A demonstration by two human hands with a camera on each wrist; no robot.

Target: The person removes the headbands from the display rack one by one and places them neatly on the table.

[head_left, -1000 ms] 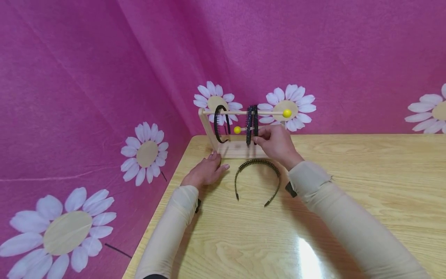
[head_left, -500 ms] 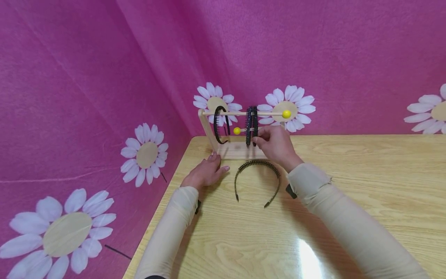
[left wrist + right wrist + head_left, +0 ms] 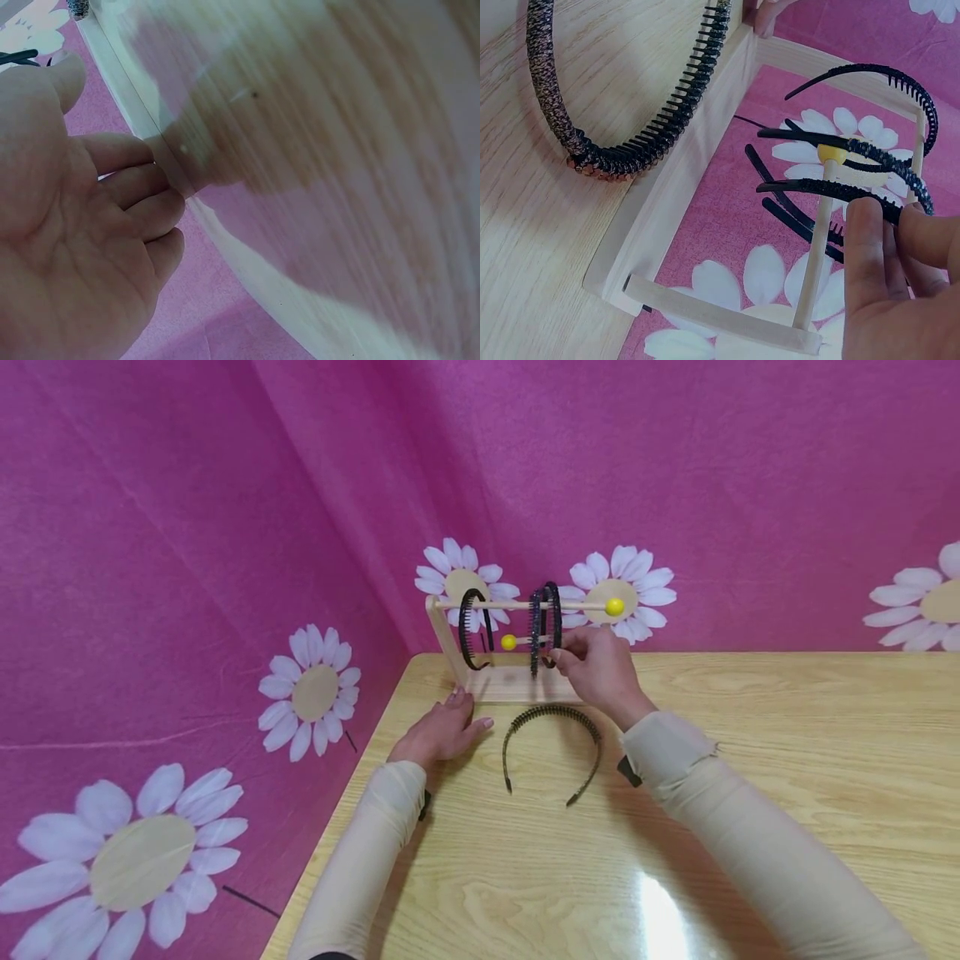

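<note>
My right hand [image 3: 604,675] pinches the lower part of a black toothed headband [image 3: 554,614] between thumb and fingers. That headband loops over the upper rod of a wooden stand [image 3: 525,687]. Close on its left hangs a speckled dark headband [image 3: 535,631], and another black headband [image 3: 467,631] hangs near the stand's left post. My left hand [image 3: 438,731] lies flat, its fingertips on the base's left front corner; in the left wrist view those fingers touch the wooden edge. A gold-and-black headband [image 3: 553,712] lies on the table before the stand.
Yellow balls cap the upper rod [image 3: 615,607] and the lower rod [image 3: 508,642]. The wooden table [image 3: 480,868] ends at a pink flowered cloth [image 3: 675,468] behind and on the left.
The headband in my right hand has shifted slightly right and up, widening the gap from the speckled one beside it. My left hand and the headband on the table stay put.
</note>
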